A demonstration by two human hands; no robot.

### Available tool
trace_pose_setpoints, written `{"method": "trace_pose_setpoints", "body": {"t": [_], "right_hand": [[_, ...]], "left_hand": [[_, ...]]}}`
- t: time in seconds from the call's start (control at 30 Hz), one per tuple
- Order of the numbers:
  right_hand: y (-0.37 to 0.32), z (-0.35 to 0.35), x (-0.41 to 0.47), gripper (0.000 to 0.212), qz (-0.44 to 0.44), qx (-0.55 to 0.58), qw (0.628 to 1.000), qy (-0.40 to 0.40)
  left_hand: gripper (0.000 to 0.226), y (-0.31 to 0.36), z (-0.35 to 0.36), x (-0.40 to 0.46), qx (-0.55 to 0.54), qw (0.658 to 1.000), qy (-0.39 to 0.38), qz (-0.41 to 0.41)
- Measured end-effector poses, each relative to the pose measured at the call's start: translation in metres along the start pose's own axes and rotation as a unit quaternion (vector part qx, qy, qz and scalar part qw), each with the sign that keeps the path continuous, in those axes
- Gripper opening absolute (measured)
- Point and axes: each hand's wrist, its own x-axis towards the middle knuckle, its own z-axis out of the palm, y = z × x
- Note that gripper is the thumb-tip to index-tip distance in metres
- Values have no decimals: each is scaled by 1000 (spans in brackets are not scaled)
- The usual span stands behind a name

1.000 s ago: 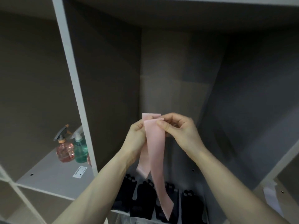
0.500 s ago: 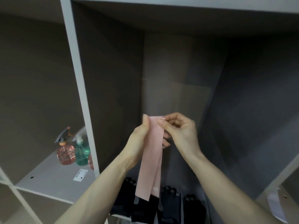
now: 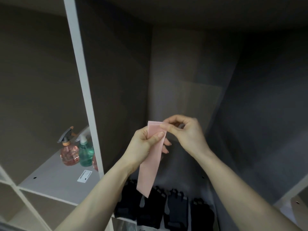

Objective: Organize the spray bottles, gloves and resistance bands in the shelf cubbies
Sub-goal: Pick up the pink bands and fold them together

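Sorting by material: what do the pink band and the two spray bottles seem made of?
Pink band: likely latex or rubber, matte; hangs thin and limp from both hands. Pink spray bottle and green spray bottle: apparently clear tinted plastic, glossy, see-through.

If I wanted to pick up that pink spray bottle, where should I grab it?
Probably by the narrow neck under the orange collar of the pink spray bottle, reaching in from the cubby's open front. It stands upright, its round body is wide, and the green spray bottle crowds its right side.

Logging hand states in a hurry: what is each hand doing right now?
Left hand: pinches the pink resistance band just below its top end.
Right hand: pinches the band's top edge.
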Motion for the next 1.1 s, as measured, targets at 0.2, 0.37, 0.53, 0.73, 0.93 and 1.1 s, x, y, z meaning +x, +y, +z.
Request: {"method": "trace_pose_setpoints", "body": {"t": [0.2,0.37,0.53,0.73,0.93,1.1], "right_hand": [[14,9,13,15,-28,-24,999,-31],[83,24,35,20,75,14,997,-7],[197,48,38,24,192,-71,974,-102],[292,86,39,49,200,-203,914,-290],[367,117,48,45,126,-418,807,-398],[374,116,53,50,119,-417,830,-351]], "left_hand": [[36,-13,-5,7,-58,997,45,-5],[33,-38,-21,29,-114,981,147,-50],[35,-68,-35,50,-203,961,158,-98],[34,-111,-42,72,-201,949,202,-132],[33,-145,-43,87,-154,943,250,-155],[31,-150,-46,91,-133,950,236,-158]]}}
